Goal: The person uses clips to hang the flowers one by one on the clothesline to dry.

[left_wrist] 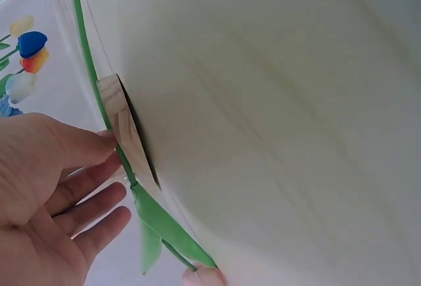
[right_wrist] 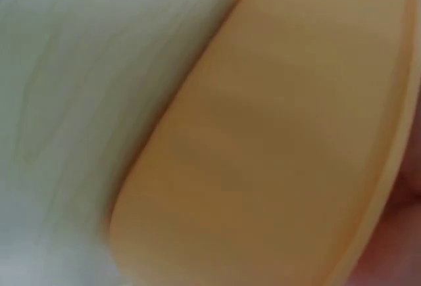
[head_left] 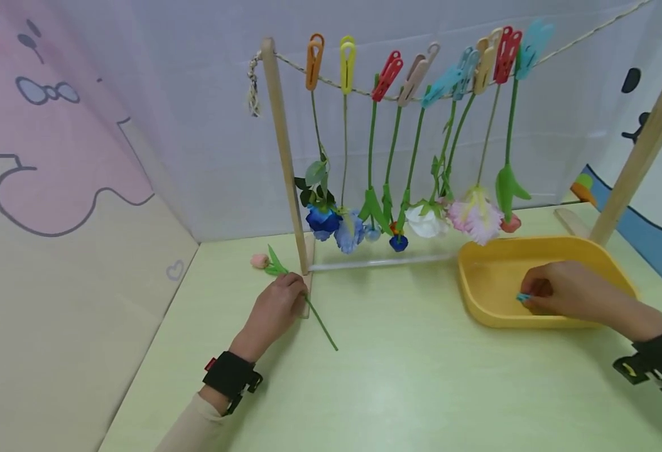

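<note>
With our left hand (head_left: 274, 307) resting loosely on the pink flower's stem (head_left: 321, 322) on the table (head_left: 399, 389) and our right hand (head_left: 563, 290) pinching a teal clip (head_left: 523, 297) inside the yellow tray (head_left: 480, 295), we judge the stem could roll away, being merely touched.

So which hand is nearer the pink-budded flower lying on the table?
Left. The left hand rests on the green stem of the pink-budded flower beside the wooden post; the right hand is far off inside the yellow tray.
</note>
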A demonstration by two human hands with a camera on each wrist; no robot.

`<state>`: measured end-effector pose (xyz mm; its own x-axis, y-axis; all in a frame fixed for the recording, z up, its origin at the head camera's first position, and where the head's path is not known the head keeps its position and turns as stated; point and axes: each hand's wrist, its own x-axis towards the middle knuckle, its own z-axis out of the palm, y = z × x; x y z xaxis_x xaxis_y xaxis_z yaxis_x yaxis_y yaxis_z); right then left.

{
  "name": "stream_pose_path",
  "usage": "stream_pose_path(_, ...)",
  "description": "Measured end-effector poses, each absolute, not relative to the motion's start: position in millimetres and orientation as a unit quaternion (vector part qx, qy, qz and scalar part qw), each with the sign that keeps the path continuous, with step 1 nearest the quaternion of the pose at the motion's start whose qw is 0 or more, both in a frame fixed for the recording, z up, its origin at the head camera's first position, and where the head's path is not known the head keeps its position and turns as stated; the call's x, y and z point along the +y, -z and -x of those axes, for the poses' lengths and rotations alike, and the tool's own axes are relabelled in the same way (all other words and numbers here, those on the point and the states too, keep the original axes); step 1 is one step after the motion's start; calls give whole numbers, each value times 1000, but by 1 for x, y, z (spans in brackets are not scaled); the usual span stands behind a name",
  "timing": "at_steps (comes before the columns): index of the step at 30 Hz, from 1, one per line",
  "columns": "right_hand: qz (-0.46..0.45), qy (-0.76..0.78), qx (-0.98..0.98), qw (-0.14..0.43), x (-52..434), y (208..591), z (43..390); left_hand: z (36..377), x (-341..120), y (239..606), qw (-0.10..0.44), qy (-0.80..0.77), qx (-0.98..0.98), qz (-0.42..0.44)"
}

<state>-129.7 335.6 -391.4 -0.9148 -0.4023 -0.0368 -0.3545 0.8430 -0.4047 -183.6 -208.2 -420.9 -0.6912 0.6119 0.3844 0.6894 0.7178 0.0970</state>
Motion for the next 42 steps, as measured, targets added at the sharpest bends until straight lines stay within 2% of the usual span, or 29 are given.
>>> stream_pose_path(3, 191, 206, 959, 50, 335, 392, 129, 182, -211, 420, 159, 118, -918, 344)
stream_pose_path(12, 157, 173, 968, 86, 353, 389, 125, 181, -222, 415, 155, 84, -926, 332)
stream_pose_path(28, 157, 191, 967, 67, 353, 394, 125, 177, -224, 411, 135, 88, -925, 344)
stream_pose_path(32, 158, 203, 966, 36, 351, 392, 125, 175, -221, 407, 138, 104, -923, 344)
stream_pose_path(42, 166, 225, 956, -90, 345, 387, 125, 170, -208, 393, 134, 153, -914, 352)
